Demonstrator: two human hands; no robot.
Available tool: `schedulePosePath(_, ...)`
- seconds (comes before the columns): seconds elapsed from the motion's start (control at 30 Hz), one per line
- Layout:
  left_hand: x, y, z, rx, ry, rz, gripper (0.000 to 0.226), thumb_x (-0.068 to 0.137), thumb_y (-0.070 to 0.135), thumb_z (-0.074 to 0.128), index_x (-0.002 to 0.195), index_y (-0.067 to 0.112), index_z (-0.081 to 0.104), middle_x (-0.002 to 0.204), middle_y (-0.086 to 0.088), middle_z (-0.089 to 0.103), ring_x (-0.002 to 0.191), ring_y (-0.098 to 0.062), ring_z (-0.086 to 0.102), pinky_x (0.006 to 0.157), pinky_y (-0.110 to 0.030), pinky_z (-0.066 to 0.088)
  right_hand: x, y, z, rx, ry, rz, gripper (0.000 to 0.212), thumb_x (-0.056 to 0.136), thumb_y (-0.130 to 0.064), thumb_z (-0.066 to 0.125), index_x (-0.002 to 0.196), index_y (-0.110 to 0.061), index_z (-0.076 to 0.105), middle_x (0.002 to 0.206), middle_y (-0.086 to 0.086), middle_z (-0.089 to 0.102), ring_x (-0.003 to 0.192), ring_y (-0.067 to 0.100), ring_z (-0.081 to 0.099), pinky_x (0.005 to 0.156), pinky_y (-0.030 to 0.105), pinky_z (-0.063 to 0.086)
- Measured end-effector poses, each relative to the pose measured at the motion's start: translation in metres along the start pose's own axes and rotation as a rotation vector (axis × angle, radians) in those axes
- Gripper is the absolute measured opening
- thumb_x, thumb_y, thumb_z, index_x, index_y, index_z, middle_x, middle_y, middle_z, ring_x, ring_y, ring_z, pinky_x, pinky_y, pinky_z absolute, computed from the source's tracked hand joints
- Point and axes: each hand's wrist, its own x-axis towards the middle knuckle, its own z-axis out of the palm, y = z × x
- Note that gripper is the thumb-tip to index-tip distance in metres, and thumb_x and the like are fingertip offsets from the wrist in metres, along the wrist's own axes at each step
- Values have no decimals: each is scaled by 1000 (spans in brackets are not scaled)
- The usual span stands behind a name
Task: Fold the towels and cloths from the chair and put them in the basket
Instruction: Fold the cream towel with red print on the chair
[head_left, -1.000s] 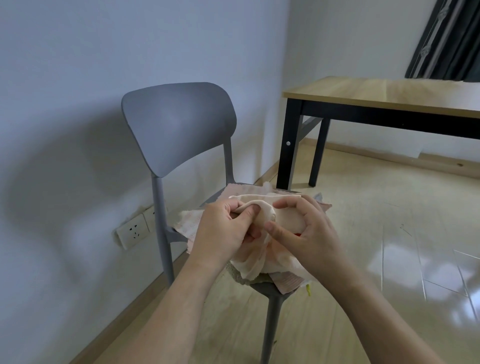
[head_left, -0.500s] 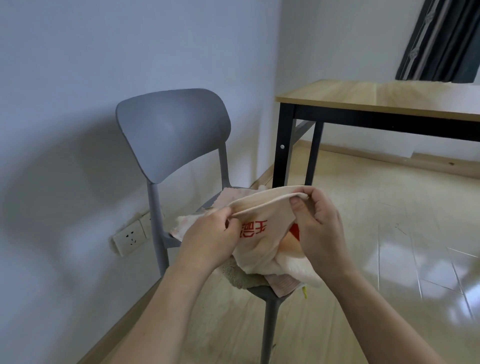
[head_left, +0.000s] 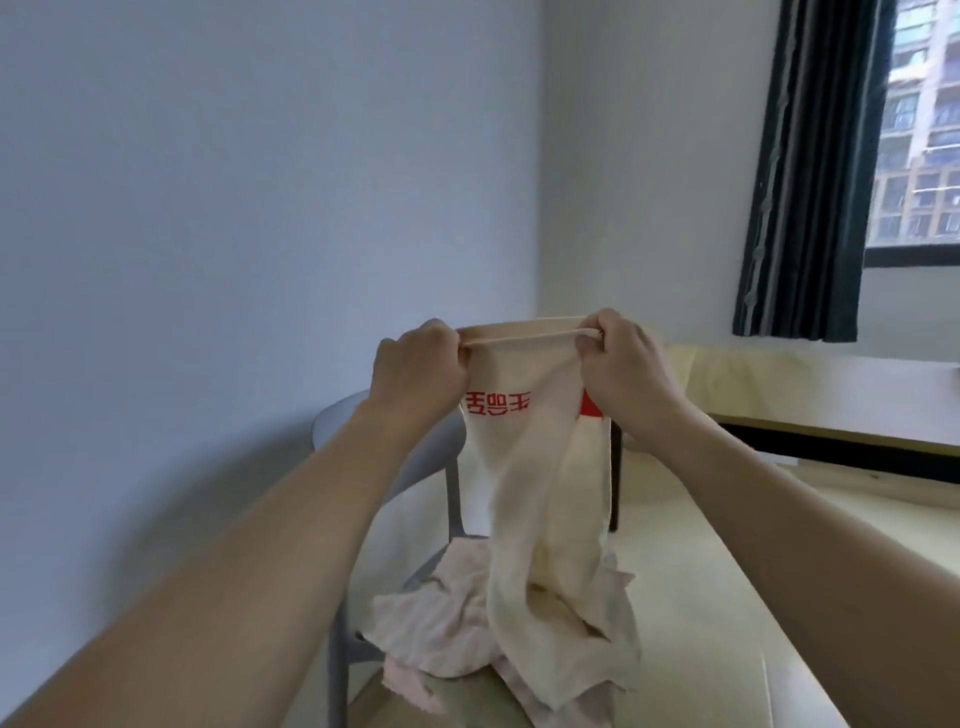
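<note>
A cream towel (head_left: 524, 488) with red print hangs lengthwise from its top hem, held up in front of the grey chair (head_left: 447, 483). My left hand (head_left: 415, 366) pinches the hem's left corner and my right hand (head_left: 621, 366) pinches the right corner, the hem stretched taut between them. The towel's lower end still lies on the pile of pale pink and beige cloths (head_left: 447, 639) on the chair seat. No basket is in view.
A wooden table with black legs (head_left: 831, 415) stands to the right of the chair. A bare wall runs along the left. A dark curtain (head_left: 815, 171) hangs beside a window at the upper right. Pale floor lies below.
Both hands have risen well above the chair and moved apart, lifting the cream towel off the pile so it now hangs down. The view has tilted upward.
</note>
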Motion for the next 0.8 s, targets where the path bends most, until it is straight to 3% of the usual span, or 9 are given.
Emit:
schedulePosePath(0.27, 66, 46, -152, 133, 148, 54, 15, 87, 7, 37, 84, 8, 52, 82, -3, 49, 75, -27, 50, 77, -34, 30, 58, -110, -87, 13, 183, -139, 21, 98, -16, 40, 108, -10, 57, 108, 16, 60, 91, 28, 54, 72, 31, 41)
schedulePosePath(0.37, 78, 56, -200, 142, 248, 85, 16, 89, 9, 38, 78, 9, 50, 79, -3, 48, 74, -27, 50, 73, -34, 32, 69, -148, -119, 98, 227, -171, 27, 99, -17, 40, 123, -14, 52, 120, 14, 57, 103, 28, 55, 82, 35, 46)
schedulePosePath(0.43, 85, 60, -228, 76, 302, 76, 18, 87, 11, 41, 71, 10, 49, 69, -1, 48, 69, -27, 50, 65, -31, 35, 75, -170, -140, 81, 238, -194, 32, 98, -18, 41, 127, -12, 53, 123, 13, 58, 111, 29, 55, 90, 35, 45)
schedulePosePath(0.53, 91, 68, -265, -127, 339, 42, 22, 80, 11, 45, 59, 11, 39, 56, -1, 42, 53, -22, 41, 49, -26, 29, 82, -197, -169, 41, 254, -226, 28, 96, -19, 42, 117, -9, 58, 113, 10, 60, 101, 26, 56, 84, 35, 46)
schedulePosePath(0.63, 95, 81, -293, -327, 362, 47, 23, 75, 10, 48, 60, 13, 31, 57, 1, 35, 52, -18, 31, 48, -26, 25, 89, -219, -192, 69, 276, -245, 26, 97, -21, 39, 116, -10, 54, 113, 9, 56, 97, 22, 52, 79, 32, 43)
schedulePosePath(0.8, 103, 89, -319, -519, 362, 62, 18, 73, 8, 50, 66, 13, 34, 64, 0, 37, 57, -16, 34, 50, -26, 28, 95, -244, -213, -20, 258, -309, 24, 97, -20, 36, 108, -8, 54, 105, 10, 55, 92, 22, 50, 70, 28, 37)
